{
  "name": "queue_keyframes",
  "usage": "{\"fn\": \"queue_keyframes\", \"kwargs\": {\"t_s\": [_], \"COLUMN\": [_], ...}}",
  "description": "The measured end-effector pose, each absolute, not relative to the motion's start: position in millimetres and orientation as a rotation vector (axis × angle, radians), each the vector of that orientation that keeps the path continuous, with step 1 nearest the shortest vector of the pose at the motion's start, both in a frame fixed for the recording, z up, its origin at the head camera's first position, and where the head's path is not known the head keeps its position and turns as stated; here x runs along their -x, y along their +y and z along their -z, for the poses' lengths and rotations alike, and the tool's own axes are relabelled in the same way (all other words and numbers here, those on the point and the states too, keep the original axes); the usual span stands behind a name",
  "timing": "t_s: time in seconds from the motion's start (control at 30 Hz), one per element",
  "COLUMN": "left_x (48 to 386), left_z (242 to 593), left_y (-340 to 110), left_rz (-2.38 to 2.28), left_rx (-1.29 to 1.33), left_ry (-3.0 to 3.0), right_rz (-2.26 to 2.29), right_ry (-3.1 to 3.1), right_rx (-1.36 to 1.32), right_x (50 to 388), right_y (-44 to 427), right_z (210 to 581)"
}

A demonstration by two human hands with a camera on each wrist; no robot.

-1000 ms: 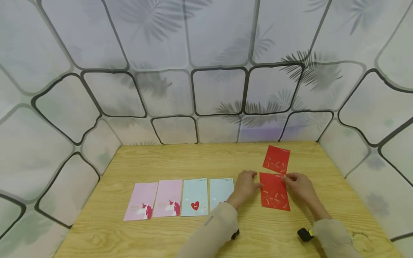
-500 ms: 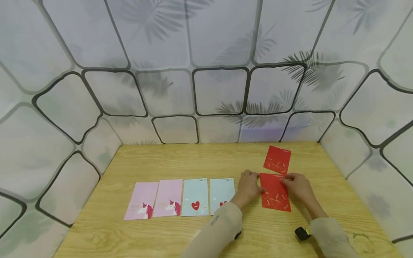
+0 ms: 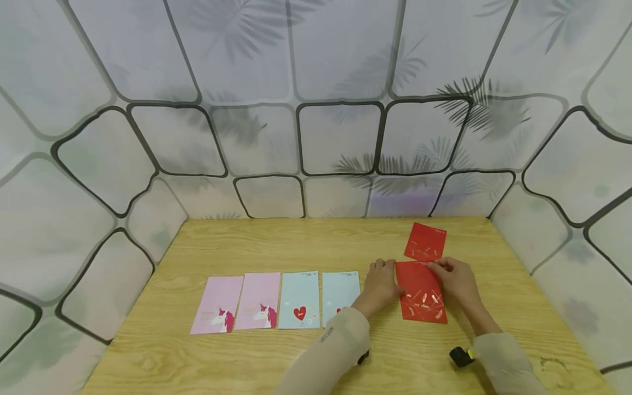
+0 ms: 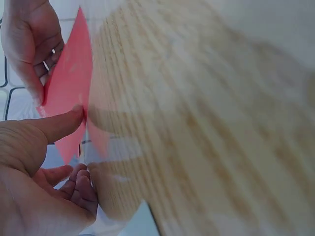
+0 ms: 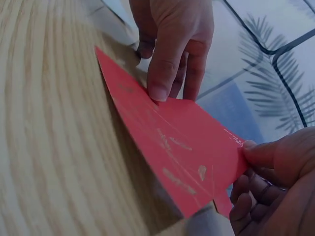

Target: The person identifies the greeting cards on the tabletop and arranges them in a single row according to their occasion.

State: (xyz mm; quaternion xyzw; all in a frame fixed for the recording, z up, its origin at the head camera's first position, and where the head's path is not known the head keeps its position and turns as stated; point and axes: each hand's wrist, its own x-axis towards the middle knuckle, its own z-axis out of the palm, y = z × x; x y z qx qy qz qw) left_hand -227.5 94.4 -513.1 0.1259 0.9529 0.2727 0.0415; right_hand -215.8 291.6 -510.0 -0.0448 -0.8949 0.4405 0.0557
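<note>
A red card [image 3: 421, 293] with shiny feather-like prints lies in front of me at the right, partly raised off the table. My right hand [image 3: 456, 282] pinches its upper right corner between thumb and fingers, plain in the right wrist view. My left hand [image 3: 380, 288] is at the card's left side. Its extended thumb [image 4: 66, 123] touches the card's edge, while the other fingers bend loosely beside it, apart from the card. A second red card [image 3: 426, 241] lies just behind the first, slightly turned.
To the left, two pale blue cards [image 3: 299, 291] with hearts lie in a row with two pink unicorn cards [image 3: 213, 296]; my left arm partly covers the right blue one. The wooden table [image 3: 237, 362] meets a patterned cloth wall [image 3: 266, 137] at the back and sides.
The held red card's upper edge has shifted slightly away from me, and its surface now catches more light. My right hand has moved slightly left and away with it; the left hand barely moves.
</note>
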Motion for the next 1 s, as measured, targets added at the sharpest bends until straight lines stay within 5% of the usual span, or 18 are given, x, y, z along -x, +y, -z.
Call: {"fn": "queue_keyframes", "kwargs": {"t_s": [0.4, 1.0], "left_x": [224.0, 220.9], "left_z": [489.3, 444.7], "left_y": [69.3, 23.7], "left_rz": [-1.577, -1.805], "left_rx": [-0.449, -0.578], "left_ry": [2.65, 2.604], "right_rz": [-1.587, -1.952], "right_ry": [-2.539, -2.31], "right_rx": [0.062, -0.002], "right_x": [201.3, 195.7], "right_y": [283.2, 249.0], "right_z": [479.7, 440.8]}}
